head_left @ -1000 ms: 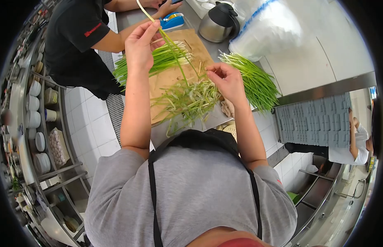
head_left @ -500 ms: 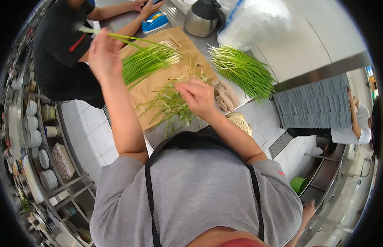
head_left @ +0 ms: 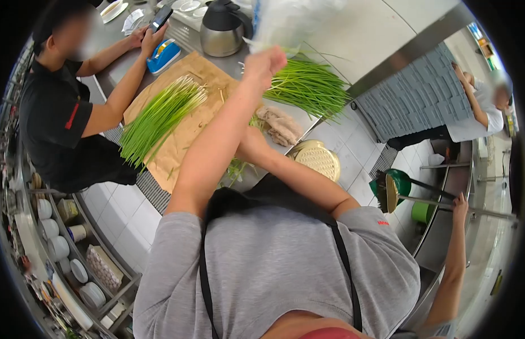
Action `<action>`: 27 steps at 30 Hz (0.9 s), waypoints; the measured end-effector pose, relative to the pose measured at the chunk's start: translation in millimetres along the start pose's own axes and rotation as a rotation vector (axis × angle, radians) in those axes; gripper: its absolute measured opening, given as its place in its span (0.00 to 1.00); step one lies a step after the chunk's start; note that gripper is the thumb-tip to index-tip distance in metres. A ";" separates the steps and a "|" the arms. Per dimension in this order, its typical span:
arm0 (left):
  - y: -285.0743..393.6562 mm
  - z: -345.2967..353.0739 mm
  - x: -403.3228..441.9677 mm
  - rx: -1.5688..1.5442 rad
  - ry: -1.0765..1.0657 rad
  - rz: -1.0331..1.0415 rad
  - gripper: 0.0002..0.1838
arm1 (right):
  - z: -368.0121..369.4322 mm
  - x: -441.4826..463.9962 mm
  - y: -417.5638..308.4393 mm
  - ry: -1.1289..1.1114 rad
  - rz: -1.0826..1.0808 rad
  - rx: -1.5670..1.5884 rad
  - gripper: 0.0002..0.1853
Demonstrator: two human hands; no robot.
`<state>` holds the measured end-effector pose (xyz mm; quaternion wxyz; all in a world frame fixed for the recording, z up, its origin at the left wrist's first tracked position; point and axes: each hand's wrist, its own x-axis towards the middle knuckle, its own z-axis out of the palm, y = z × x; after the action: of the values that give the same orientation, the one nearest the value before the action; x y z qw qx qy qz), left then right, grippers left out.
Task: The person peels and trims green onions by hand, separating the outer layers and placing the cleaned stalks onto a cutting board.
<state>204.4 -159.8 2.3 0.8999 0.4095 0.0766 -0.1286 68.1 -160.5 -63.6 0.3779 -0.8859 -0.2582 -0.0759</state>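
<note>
My left hand [head_left: 265, 66] is closed over the near end of the right-hand pile of green onions [head_left: 316, 85]. A white stalk end sticks out by its fingers, and thin leaves trail to the right. My right hand [head_left: 253, 146] is lower, beside the edge of the brown paper [head_left: 152, 107]; my left forearm crosses in front and hides its fingers. Another bunch of green onions [head_left: 163, 118] lies on the paper to the left. Leaf trimmings [head_left: 235, 171] lie below my right hand, partly covered by my arms. A crumpled beige cloth [head_left: 280, 125] rests just right of it.
Across the counter's left corner a co-worker [head_left: 59, 107] holds a phone [head_left: 160, 20]. A blue tape dispenser [head_left: 163, 56], a steel jug [head_left: 221, 34] and a clear plastic bag [head_left: 293, 22] stand at the back. On the right are a green dustpan [head_left: 399, 183] and another person.
My left hand has swung from the left side across to the right pile with a green onion. My right forearm is now behind my left one. A dustpan and broom have appeared at right.
</note>
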 end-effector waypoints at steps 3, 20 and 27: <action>-20.4 -6.0 -2.5 0.102 -0.014 -0.296 0.11 | -4.7 -3.0 7.0 0.028 0.001 0.022 0.06; 69.1 -112.7 -68.4 1.176 0.006 0.448 0.09 | -162.6 52.1 133.0 0.366 0.386 -0.150 0.08; 34.7 -36.2 6.9 1.370 -0.206 0.534 0.10 | -163.0 91.8 171.4 -0.062 0.293 -0.541 0.07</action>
<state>220.1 -111.6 1.8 0.4462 0.8697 -0.2077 0.0381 244.7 -338.9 -26.8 0.1271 -0.9840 -0.1095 -0.0598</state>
